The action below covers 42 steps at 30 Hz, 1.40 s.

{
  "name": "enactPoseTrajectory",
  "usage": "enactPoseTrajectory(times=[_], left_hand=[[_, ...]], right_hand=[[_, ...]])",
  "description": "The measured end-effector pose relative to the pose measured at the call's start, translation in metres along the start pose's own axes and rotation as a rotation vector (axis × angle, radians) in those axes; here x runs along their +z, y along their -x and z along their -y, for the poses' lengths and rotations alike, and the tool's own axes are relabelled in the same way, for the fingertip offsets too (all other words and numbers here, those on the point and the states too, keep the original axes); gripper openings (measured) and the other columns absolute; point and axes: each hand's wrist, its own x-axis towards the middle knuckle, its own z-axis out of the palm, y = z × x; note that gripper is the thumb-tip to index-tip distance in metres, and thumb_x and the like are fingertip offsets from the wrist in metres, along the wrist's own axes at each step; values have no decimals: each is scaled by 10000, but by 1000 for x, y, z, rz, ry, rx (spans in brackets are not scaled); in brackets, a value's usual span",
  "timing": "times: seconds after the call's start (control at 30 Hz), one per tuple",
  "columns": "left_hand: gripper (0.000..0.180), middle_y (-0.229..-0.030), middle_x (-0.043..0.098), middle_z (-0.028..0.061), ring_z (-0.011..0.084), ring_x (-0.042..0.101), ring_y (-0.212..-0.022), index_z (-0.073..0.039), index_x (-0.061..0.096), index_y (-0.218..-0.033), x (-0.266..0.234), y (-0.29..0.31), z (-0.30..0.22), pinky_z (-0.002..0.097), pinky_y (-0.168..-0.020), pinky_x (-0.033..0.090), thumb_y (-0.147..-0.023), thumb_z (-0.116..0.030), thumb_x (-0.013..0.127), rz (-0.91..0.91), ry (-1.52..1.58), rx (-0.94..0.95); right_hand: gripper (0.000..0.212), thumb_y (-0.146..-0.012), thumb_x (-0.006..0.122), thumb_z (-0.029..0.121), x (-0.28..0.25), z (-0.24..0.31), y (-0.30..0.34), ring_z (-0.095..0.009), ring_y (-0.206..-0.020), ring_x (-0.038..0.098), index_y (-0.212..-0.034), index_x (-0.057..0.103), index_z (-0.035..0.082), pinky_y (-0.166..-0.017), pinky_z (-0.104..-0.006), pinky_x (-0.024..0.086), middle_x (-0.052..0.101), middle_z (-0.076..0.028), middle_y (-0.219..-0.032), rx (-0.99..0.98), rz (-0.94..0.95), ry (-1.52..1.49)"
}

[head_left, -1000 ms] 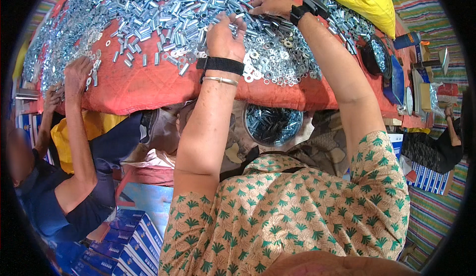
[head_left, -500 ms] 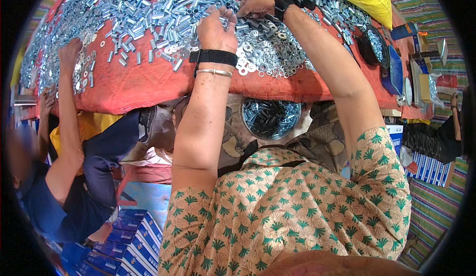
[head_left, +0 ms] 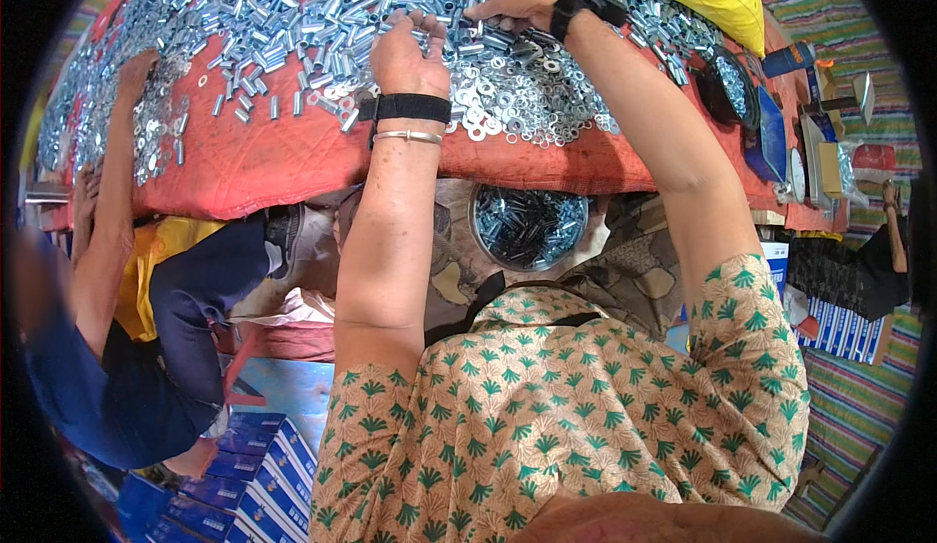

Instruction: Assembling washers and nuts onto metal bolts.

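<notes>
At the far left, a co-worker's upper hand [head_left: 137,71] is resting near the heap's edge; the co-worker's lower hand [head_left: 88,188] is hanging by the table side, too small for its hold to be told. Across the red cloth [head_left: 264,158], silvery metal tubes [head_left: 303,31] are lying in a broad, tangled heap, a few straggling toward the front. At the heap's near side, the wearer's left hand [head_left: 408,58] is curling its fingers loosely; whether it is gripping a tube cannot be told. Just right of it, flat metal washers [head_left: 475,96] are spreading in a patch. Beyond them, the right hand [head_left: 517,1] is pointing its partly bent fingers leftward over the tubes, its grip also unclear. Below the table edge, a round bowl [head_left: 528,268] is holding dark and bluish metal pieces. Farther right, a dark container [head_left: 711,102] is holding shiny ones. Some pieces, then, appear gathered, but far more are lying loose, so a large share seems left.

Counting rightward: two co-worker's hands are showing, tubes and washers are lying in numbers too great to count, and two wearer's hands, one bowl and one dark container are following.
</notes>
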Motion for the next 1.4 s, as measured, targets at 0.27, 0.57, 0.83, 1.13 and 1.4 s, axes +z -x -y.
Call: enactPoseTrajectory(times=[0.27,0.57,0.83,1.13,1.4], left_hand=[[184,-863,557,101,194,556,-748,-3,495,-997,-4,1,-3,357,-684,506,-917,-148,575,246,35,-312],[166,-862,509,104,202,520,-797,41,520,-931,-7,0,-11,344,-717,492,-947,-123,507,15,-57,-81],[176,-898,507,117,223,521,-844,46,509,-952,-11,-5,-8,401,-814,495,-948,-130,506,90,-25,-65],[144,-916,531,105,199,513,-829,29,522,-1014,-7,-2,4,332,-750,485,-913,-67,555,155,23,-246],[182,-1001,523,127,231,520,-891,-5,482,-1118,-18,-18,5,420,-831,491,-970,-101,435,207,6,-105]], right_hand=[[333,-814,693,391,2,28,9,-52,-483,447,-760,685,62,-428,-205,321,537,26,-584,-314,74,-103],[564,-723,681,515,45,13,-13,-351,-714,650,-846,693,-36,-666,-421,502,663,-226,-790,-159,-342,779],[390,-684,777,371,12,7,-4,-164,-542,536,-699,678,-5,-504,-306,429,587,-67,-620,-139,-212,127],[351,-728,724,365,-3,31,17,-213,-552,577,-736,694,16,-562,-354,489,629,-93,-649,-397,-300,178],[262,-670,680,247,9,-17,-1,-327,-750,664,-853,726,64,-721,-420,534,676,-172,-789,-332,-235,841]])
